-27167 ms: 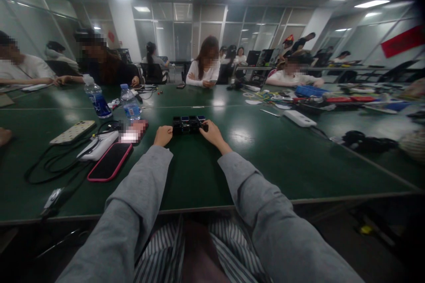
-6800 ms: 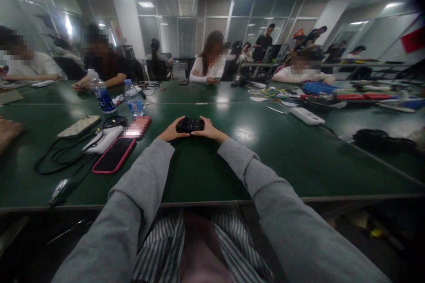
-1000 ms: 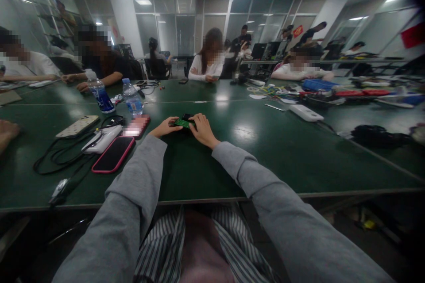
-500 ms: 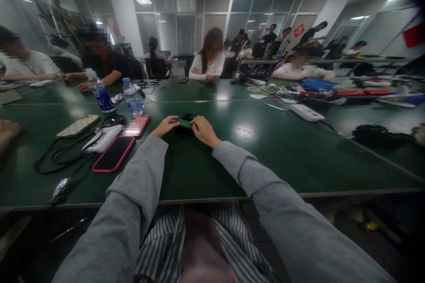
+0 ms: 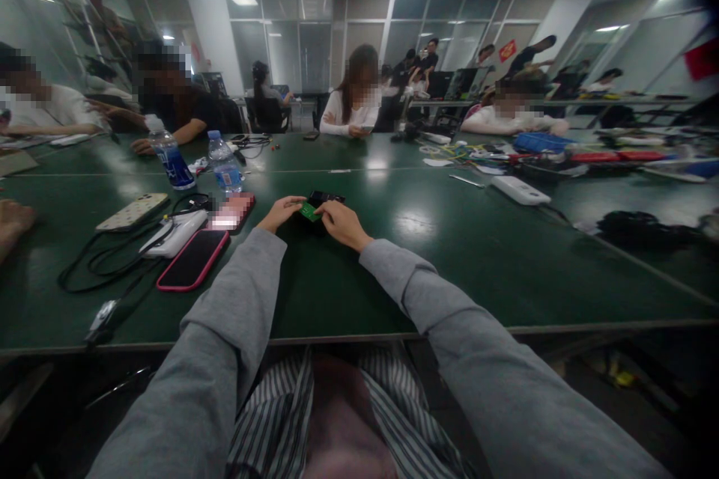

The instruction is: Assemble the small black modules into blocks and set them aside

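Note:
A small green circuit board [image 5: 308, 211] is pinched between my two hands, a little above the dark green table [image 5: 337, 292]. My left hand [image 5: 279, 214] grips its left corner, and my right hand [image 5: 344, 223] has thumb and fingers closed on its right side. The board is tilted, its right end lower than its left. Just behind it lies a dark flat object [image 5: 326, 197], partly covered by my right fingers; its kind is too dim to make out.
Left of my arms lie a pink-edged phone [image 5: 192, 260], a second phone [image 5: 233, 211], a white power bank [image 5: 174, 234] and black cables. Two water bottles [image 5: 225, 163] stand behind them. To the right are a white box-shaped device [image 5: 520, 190] and black cloth-like material [image 5: 640, 230]. Several people sit across the table.
The circuit board has turned, its right end now tipped down and toward me. More of the dark object behind it shows. My hands have shifted only slightly.

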Action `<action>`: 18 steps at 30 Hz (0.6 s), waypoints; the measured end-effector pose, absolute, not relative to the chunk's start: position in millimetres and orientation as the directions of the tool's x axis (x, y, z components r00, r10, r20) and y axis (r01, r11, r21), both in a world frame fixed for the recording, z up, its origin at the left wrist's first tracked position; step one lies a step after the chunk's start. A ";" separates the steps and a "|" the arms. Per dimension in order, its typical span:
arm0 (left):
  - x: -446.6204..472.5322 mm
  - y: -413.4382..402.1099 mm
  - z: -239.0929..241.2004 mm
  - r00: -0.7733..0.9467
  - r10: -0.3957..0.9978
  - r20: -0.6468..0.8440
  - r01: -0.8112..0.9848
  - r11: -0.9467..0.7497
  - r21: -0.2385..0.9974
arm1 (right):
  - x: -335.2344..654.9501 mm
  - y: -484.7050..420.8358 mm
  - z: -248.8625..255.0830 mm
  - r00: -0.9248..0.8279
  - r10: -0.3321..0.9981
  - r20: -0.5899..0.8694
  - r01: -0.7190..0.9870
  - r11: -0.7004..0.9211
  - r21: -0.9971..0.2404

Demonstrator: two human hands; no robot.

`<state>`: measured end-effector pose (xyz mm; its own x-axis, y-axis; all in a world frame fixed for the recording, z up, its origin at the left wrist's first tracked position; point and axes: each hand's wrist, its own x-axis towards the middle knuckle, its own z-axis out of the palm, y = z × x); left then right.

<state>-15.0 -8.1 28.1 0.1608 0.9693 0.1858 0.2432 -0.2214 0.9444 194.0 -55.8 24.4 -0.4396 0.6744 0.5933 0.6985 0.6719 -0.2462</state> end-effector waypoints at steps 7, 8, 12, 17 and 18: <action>-15.7 -10.4 31.2 0.157 0.972 0.172 0.228 -0.206 0.952 | 195.9 -55.2 27.0 -0.321 0.689 0.650 0.696 0.637 -0.332; -15.3 -11.1 32.0 0.149 0.975 0.164 0.227 -0.195 0.954 | 196.6 -54.6 27.3 -0.305 0.690 0.656 0.695 0.633 -0.342; -13.1 -14.8 35.9 0.107 0.985 0.138 0.241 -0.160 0.957 | 198.7 -52.4 27.1 -0.287 0.680 0.674 0.681 0.640 -0.355; -12.4 -15.7 38.3 0.135 0.977 0.164 0.271 -0.196 0.942 | 197.0 -50.7 24.9 -0.332 0.709 0.622 0.702 0.626 -0.339; -12.4 -14.7 37.8 0.138 0.975 0.176 0.278 -0.209 0.937 | 196.4 -50.4 24.3 -0.338 0.712 0.615 0.704 0.625 -0.337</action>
<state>-12.4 -14.7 37.8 0.1384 0.9746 0.1760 0.2784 -0.2089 0.9375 196.4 -50.4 24.3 -0.3378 0.7121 0.6154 0.7036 0.6254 -0.3374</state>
